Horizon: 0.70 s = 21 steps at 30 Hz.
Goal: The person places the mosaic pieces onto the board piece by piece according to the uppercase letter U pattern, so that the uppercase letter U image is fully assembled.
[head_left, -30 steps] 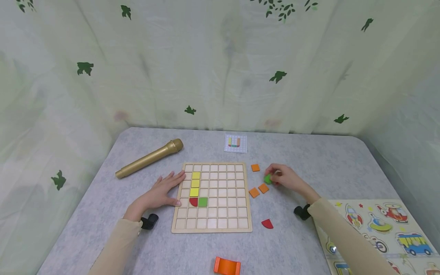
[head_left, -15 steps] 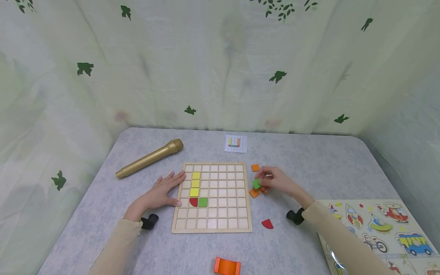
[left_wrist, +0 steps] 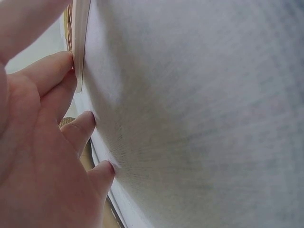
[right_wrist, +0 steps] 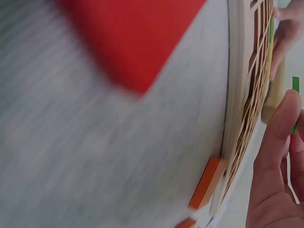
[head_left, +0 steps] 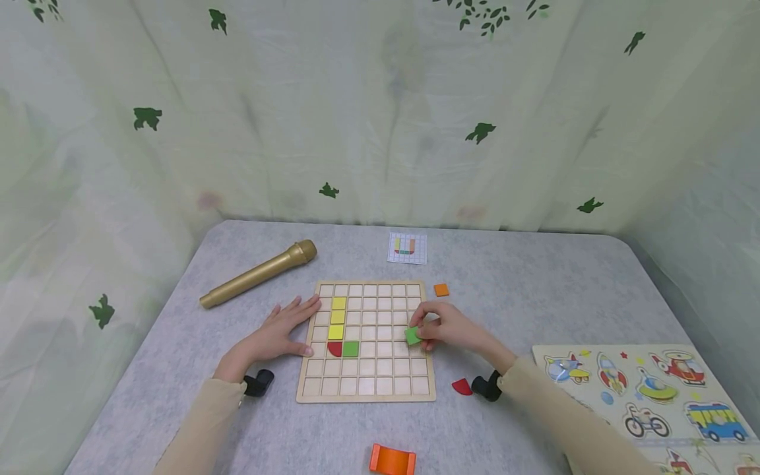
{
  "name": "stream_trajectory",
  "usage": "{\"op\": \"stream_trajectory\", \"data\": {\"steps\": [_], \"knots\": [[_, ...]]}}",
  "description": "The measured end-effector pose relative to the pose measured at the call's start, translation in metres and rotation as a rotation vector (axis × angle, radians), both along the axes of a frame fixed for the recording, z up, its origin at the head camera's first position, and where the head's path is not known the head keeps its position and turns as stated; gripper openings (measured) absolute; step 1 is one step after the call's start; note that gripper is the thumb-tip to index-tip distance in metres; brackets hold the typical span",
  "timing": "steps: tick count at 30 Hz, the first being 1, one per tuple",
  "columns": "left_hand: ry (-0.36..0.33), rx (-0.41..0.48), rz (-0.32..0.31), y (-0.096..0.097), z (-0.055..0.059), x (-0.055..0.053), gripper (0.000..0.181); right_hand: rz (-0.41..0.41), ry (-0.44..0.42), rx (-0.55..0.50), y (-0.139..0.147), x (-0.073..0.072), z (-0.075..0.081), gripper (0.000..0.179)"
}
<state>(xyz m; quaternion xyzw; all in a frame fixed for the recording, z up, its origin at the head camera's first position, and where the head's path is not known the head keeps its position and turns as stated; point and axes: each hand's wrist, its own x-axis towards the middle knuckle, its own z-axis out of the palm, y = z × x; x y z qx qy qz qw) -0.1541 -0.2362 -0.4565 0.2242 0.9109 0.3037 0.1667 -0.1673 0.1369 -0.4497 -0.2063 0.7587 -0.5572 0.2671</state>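
My right hand (head_left: 448, 326) pinches a green square tile (head_left: 412, 336) between thumb and fingers, over the right side of a wooden grid board (head_left: 380, 400). In the right wrist view that tile (right_wrist: 295, 84) shows edge-on. My left hand (head_left: 278, 335) lies spread at the board's left edge, thumb and fingertips touching it. Set in the grid are a column of yellow tiles (head_left: 337, 316), a red quarter-circle tile (head_left: 335, 348) and another green tile (head_left: 351, 349). One loose orange tile (head_left: 441, 290) lies right of the board; others (right_wrist: 207, 183) appear in the right wrist view.
A loose red quarter-circle (head_left: 460, 386) lies near the right wrist's black camera. Behind the board is a pattern card (head_left: 419, 256); a gold microphone (head_left: 258, 274) lies back left. An orange arched block (head_left: 392, 460) stands in front, a picture puzzle board (head_left: 647, 390) at right.
My right hand has carried the green tile leftward, from the table beside the orange tiles to over the board's right columns. The left hand has stayed put.
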Motion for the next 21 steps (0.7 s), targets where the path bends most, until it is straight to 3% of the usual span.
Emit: {"op": "stream_trajectory", "data": {"steps": [8,21], "knots": [[-0.004,-0.015,0.0,0.0,0.001,0.0,0.098,0.032,0.008,-0.003,-0.03,0.009,0.001,0.008],[-0.004,-0.018,0.002,0.0,0.001,0.001,0.097,-0.013,0.025,0.034,-0.072,0.014,-0.001,0.009]]}}
